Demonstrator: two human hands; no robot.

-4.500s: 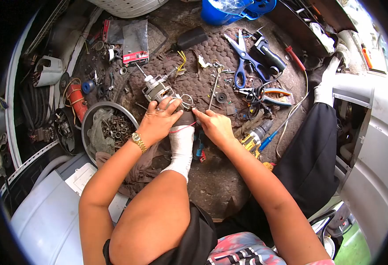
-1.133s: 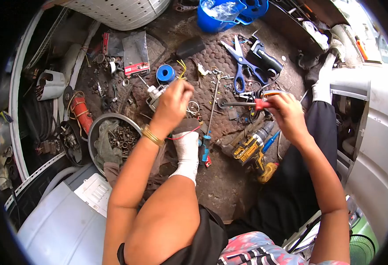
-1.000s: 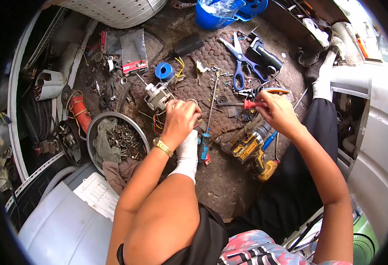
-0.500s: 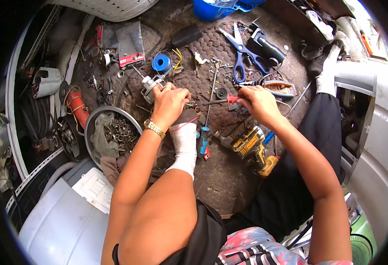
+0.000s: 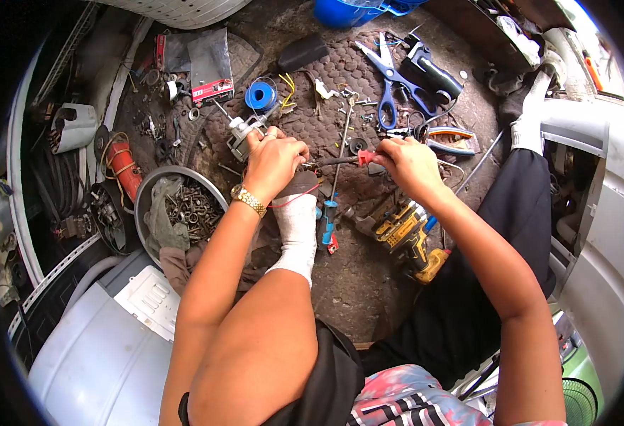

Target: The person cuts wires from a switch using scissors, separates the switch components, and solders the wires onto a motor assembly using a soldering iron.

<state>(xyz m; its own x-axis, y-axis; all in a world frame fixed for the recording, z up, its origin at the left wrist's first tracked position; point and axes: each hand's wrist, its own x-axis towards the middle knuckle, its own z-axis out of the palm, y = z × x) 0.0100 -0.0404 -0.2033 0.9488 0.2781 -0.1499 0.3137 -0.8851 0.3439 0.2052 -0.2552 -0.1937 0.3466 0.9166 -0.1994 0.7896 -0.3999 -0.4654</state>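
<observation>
My right hand (image 5: pixel 409 165) grips the red handle of a soldering iron or similar tool (image 5: pixel 367 159), whose dark shaft points left toward my other hand. My left hand (image 5: pixel 273 162) is closed in a pinch just above the toe of my sock-clad foot (image 5: pixel 297 231); what its fingertips hold is too small to make out. Beside that hand, on its upper left, sits a small metal motor (image 5: pixel 242 135) with a white-collared shaft. A red wire (image 5: pixel 299 201) runs across the foot. Behind the motor lies a blue spool (image 5: pixel 260 96), near yellow wires (image 5: pixel 287 91).
At the left stands a metal bowl (image 5: pixel 144 216) of screws. Blue scissors (image 5: pixel 390 85), pliers (image 5: pixel 454 140) and a black tool (image 5: pixel 432 74) lie at the upper right. A yellow drill (image 5: pixel 404 231) rests below my right hand, near a blue-handled screwdriver (image 5: pixel 328 216).
The red-handled tool, earlier picked up by my right hand, has moved left toward my left hand. My left hand has come down beside the motor. The blue spool has appeared behind the motor.
</observation>
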